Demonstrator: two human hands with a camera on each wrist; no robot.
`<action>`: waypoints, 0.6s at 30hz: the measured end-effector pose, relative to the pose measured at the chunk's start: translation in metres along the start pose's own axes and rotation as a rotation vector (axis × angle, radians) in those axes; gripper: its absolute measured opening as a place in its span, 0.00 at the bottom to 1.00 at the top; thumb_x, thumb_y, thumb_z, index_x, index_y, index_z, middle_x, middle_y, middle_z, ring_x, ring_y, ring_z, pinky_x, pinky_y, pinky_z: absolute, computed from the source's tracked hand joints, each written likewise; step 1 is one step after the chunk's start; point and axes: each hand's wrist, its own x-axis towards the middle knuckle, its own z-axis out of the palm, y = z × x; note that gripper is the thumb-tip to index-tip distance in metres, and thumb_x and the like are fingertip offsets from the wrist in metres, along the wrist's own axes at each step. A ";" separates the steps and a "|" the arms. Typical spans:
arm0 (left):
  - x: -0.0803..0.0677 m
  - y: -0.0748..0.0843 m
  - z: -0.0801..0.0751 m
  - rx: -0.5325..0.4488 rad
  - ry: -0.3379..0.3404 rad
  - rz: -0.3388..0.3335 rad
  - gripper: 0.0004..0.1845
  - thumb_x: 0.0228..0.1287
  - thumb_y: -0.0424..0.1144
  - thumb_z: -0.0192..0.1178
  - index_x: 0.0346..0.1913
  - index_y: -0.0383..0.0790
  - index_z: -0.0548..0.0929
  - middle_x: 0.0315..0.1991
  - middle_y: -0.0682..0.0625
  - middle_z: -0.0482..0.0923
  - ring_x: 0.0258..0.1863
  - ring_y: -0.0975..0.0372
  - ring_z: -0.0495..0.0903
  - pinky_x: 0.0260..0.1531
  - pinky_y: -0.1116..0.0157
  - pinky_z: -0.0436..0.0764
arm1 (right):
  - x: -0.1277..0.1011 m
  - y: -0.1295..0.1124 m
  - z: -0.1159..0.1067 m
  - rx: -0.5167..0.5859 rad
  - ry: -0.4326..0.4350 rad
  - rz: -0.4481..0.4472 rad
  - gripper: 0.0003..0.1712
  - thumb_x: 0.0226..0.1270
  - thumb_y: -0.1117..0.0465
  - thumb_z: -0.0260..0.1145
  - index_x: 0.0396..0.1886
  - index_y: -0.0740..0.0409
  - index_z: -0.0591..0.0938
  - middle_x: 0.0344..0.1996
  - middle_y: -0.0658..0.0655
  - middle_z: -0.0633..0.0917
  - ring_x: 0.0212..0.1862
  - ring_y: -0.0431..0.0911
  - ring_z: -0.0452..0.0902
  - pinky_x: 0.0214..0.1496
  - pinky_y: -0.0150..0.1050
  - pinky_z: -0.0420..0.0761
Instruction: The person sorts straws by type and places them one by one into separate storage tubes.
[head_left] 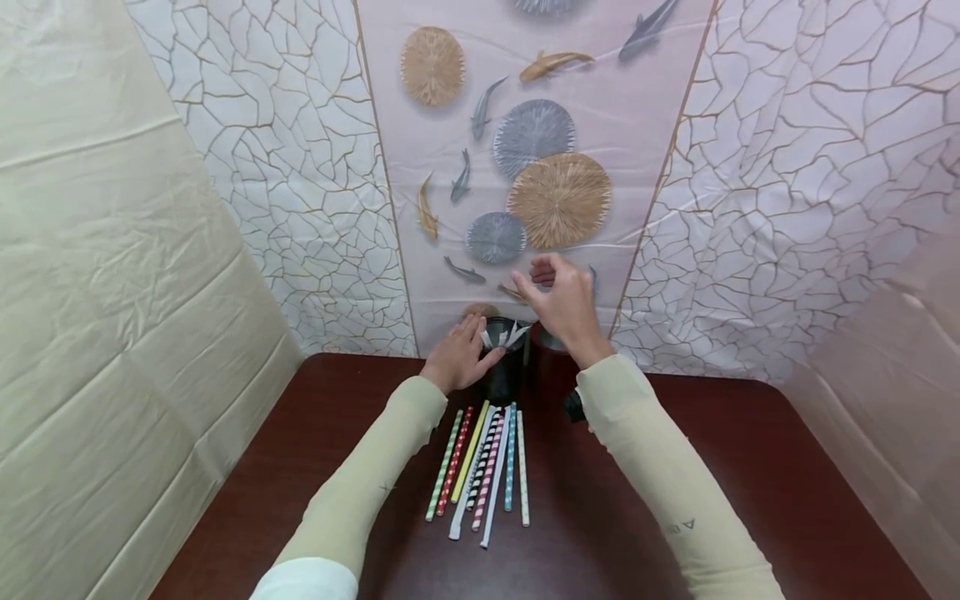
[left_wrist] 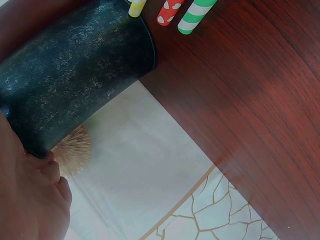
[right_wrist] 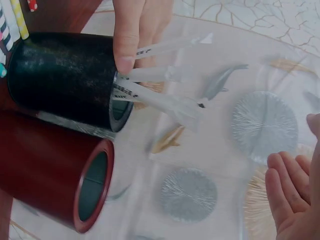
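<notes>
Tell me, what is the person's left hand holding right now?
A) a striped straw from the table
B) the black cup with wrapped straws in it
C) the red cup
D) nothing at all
B: the left hand grips the black cup, thumb on its rim, with white wrapped straws poking out; the red cup beside it is untouched and the right hand hovers above, holding nothing.

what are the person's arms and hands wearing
Both arms wear long, snug, pale yellow-green fabric sleeves, the left sleeve and the right sleeve, ending at the wrists. Each has a small dark printed mark on the forearm. A white cuff shows at the left sleeve's upper end. The left hand and right hand are bare: no gloves or rings visible.
</notes>
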 end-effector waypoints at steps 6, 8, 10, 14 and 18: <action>-0.001 0.000 -0.001 -0.003 0.006 0.003 0.47 0.83 0.70 0.29 0.85 0.33 0.47 0.88 0.40 0.42 0.88 0.51 0.45 0.86 0.54 0.51 | -0.002 -0.013 -0.017 -0.064 -0.084 -0.005 0.21 0.72 0.51 0.74 0.49 0.66 0.87 0.42 0.64 0.92 0.43 0.56 0.91 0.50 0.50 0.90; -0.003 0.001 -0.002 -0.001 0.007 0.006 0.48 0.82 0.70 0.28 0.85 0.33 0.48 0.88 0.39 0.42 0.88 0.51 0.45 0.86 0.54 0.51 | -0.005 -0.018 -0.022 -0.084 -0.119 -0.009 0.19 0.72 0.52 0.74 0.48 0.66 0.87 0.42 0.65 0.92 0.43 0.56 0.92 0.49 0.50 0.91; -0.004 0.002 -0.004 0.003 0.008 0.008 0.48 0.82 0.70 0.28 0.85 0.33 0.48 0.88 0.39 0.42 0.88 0.51 0.45 0.86 0.54 0.51 | -0.007 -0.023 -0.026 -0.101 -0.160 -0.015 0.19 0.72 0.53 0.74 0.48 0.66 0.87 0.42 0.65 0.92 0.43 0.56 0.92 0.49 0.51 0.91; -0.005 0.002 -0.004 0.009 0.011 0.011 0.48 0.83 0.69 0.27 0.85 0.32 0.48 0.87 0.39 0.42 0.88 0.51 0.45 0.86 0.54 0.50 | -0.013 -0.034 -0.033 -0.103 -0.259 -0.019 0.19 0.72 0.55 0.74 0.50 0.67 0.86 0.43 0.66 0.92 0.44 0.56 0.92 0.49 0.51 0.91; -0.004 0.002 -0.003 0.010 0.012 0.011 0.48 0.83 0.69 0.27 0.85 0.32 0.48 0.87 0.39 0.43 0.88 0.51 0.45 0.86 0.54 0.50 | -0.021 -0.042 -0.036 -0.125 -0.378 0.006 0.18 0.73 0.56 0.72 0.50 0.67 0.86 0.43 0.65 0.92 0.45 0.55 0.92 0.50 0.50 0.91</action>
